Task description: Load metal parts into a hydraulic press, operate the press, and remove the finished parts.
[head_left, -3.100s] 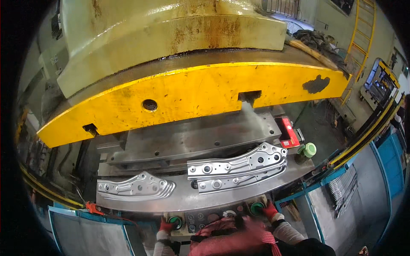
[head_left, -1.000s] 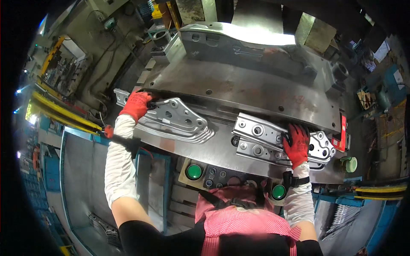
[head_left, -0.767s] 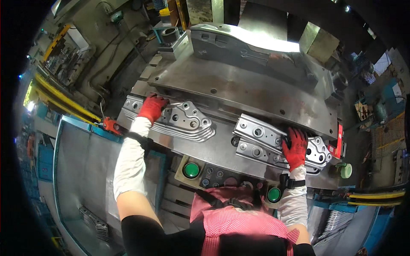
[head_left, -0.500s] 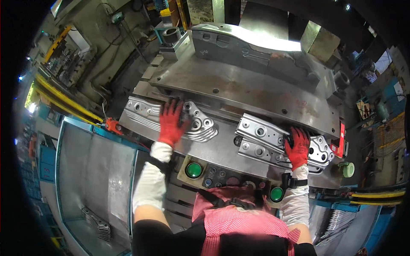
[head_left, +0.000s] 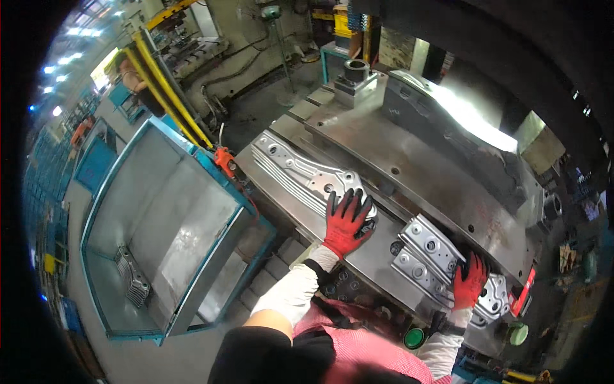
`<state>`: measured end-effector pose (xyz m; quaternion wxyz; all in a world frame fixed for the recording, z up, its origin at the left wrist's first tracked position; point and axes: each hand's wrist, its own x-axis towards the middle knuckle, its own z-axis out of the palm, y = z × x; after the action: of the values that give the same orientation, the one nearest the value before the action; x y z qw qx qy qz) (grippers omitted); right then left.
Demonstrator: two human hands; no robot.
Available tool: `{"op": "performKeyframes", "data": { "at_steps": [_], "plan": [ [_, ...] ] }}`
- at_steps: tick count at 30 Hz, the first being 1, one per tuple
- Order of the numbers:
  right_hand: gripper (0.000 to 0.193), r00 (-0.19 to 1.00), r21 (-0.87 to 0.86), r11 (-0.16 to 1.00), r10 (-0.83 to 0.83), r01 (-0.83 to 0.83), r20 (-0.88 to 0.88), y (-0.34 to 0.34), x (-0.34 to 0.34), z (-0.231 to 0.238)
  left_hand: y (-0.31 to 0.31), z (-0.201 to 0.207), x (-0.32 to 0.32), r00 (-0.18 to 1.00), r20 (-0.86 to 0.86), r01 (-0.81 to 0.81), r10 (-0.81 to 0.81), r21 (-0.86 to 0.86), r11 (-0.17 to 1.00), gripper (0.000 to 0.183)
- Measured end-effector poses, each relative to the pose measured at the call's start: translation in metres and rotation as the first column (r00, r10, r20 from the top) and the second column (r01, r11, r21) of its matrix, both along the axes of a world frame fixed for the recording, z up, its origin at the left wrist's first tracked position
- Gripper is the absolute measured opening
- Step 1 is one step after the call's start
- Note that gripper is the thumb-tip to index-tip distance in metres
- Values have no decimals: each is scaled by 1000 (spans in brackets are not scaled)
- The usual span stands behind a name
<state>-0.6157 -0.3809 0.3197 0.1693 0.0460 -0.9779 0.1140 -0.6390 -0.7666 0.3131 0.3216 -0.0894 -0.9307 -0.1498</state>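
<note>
Red gloves with black fingertips cover both hands. My left hand (head_left: 348, 224) lies with fingers spread over the right end of a stack of stamped metal brackets (head_left: 300, 168), long silver pieces with round holes. My right hand (head_left: 471, 281) rests, fingers apart, across a second group of stamped brackets (head_left: 430, 247) on the right. There one bracket lies offset over another, and the hand hides part of them. Both groups are on the flat steel press bed (head_left: 384, 224), along the front of a raised die block (head_left: 364, 144).
A blue-framed metal bin (head_left: 160, 217) on the left holds a small stack of brackets (head_left: 132, 276). Yellow guard bars (head_left: 167, 89) stand behind it. A green push button (head_left: 414, 337) is below the press bed. Another person (head_left: 131, 75) is at the far left.
The view has turned left. My left hand has slid from the top of the left stack to its right end. My right hand stays on the right-hand brackets.
</note>
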Motion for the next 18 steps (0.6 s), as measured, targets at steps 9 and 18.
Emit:
{"op": "performKeyframes", "data": {
  "at_steps": [9,18],
  "plan": [
    [61,998,21,1000,16,-14,-53,19,1,-24,2,1,-1,1000,18,11,-11,10,1000,75],
    [62,998,26,1000,12,-10,-55,16,-2,-26,1,10,8,1000,-1,-17,17,25,1000,71]
  ]
}}
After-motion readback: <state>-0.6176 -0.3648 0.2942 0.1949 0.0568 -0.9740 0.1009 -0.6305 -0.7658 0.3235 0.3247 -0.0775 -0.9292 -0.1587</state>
